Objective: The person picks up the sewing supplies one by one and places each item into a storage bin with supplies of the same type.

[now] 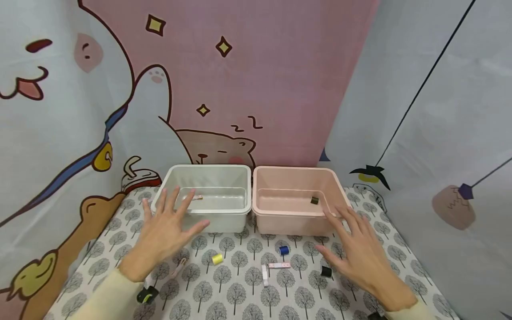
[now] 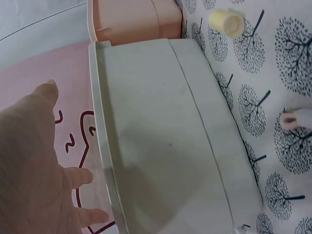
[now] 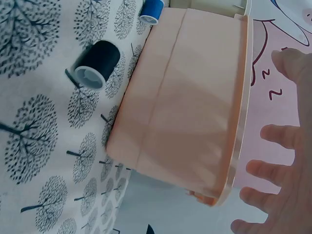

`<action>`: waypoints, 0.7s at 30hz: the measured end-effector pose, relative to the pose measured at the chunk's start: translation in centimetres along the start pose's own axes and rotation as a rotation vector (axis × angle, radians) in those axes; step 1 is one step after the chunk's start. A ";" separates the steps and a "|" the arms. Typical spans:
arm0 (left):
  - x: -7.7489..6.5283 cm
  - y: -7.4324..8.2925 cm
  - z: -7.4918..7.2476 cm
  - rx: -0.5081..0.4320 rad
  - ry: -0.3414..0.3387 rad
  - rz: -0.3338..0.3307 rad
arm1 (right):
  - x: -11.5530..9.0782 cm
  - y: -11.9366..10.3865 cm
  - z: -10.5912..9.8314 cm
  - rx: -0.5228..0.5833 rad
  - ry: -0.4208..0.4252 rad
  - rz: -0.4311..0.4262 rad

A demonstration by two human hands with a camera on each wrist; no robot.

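Observation:
My left hand [image 1: 164,229] hovers with spread fingers over the front left of the white bin [image 1: 220,222]. My right hand [image 1: 358,249] is held, fingers apart, by the front right corner of the pink bin [image 1: 296,226]. Neither hand holds anything. Inside the white bin lies a small pale strip [image 1: 198,197]; a dark spool [image 1: 314,200] lies in the pink one. On the cloth are a yellow thread spool [image 1: 217,258], a blue thread spool [image 1: 284,250] and a black thread spool [image 1: 326,271], the last close to my right hand.
Between the spools lie a pink strip [image 1: 279,265] and a white strip [image 1: 265,275], both small and flat. A slim pinkish piece [image 1: 179,268] is near my left wrist. The tree-patterned cloth [image 1: 240,295] covers the table, and printed curtains [image 1: 280,89] hang behind the bins.

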State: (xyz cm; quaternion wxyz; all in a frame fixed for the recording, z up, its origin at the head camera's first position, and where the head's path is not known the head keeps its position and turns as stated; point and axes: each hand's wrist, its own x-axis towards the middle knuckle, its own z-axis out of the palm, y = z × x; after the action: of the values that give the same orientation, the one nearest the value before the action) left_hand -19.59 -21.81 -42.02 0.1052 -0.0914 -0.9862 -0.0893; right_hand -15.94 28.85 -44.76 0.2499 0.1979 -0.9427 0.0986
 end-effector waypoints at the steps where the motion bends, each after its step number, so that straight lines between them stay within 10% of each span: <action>1: 0.0 -0.1 0.0 -0.002 0.004 -0.001 | -0.2 0.1 0.0 0.004 0.014 -0.009; 21: 0.2 -3.3 0.0 0.001 0.018 -0.083 | -2.4 1.4 -0.3 0.075 0.077 -0.039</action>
State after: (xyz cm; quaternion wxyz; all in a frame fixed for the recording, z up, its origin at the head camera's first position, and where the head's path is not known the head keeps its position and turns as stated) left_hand -20.39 -24.99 -42.47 0.1105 -0.0493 -0.9882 -0.0942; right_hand -14.44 30.95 -45.87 0.2802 0.2217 -0.9240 0.1363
